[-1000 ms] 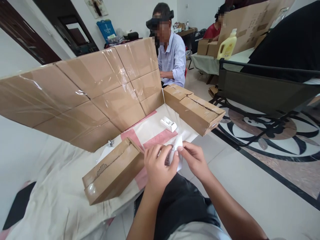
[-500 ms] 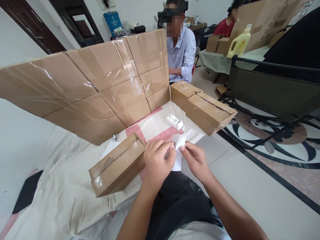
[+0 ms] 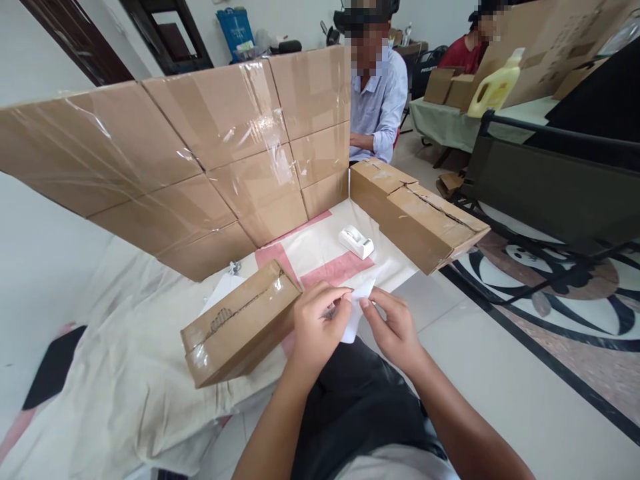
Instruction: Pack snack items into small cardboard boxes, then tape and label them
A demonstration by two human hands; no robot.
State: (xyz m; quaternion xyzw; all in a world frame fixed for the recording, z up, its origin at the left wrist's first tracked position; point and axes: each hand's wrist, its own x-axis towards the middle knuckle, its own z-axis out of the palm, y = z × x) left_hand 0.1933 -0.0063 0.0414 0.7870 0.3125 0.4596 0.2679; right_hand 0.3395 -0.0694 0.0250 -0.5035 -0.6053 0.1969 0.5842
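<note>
My left hand [image 3: 316, 328] and my right hand [image 3: 395, 328] meet over the near edge of the cloth-covered surface [image 3: 125, 373], both pinching a small white piece of paper [image 3: 356, 311]. Something small and grey shows between the left fingers; I cannot make it out. A white tape dispenser [image 3: 356, 241] lies beyond the hands on the pink and white cloth. A cardboard box [image 3: 241, 323] sits just left of my left hand.
A tall wall of taped cardboard boxes [image 3: 200, 153] stands behind the work spot, and a long box [image 3: 417, 217] bounds its right side. A person in a light blue shirt [image 3: 379, 107] sits behind. A yellow bottle [image 3: 495, 85] stands on a far table. A dark folding cot [image 3: 555, 180] is at right.
The view has tilted down and left slightly. My hands have folded the paper smaller and drawn closer together.
</note>
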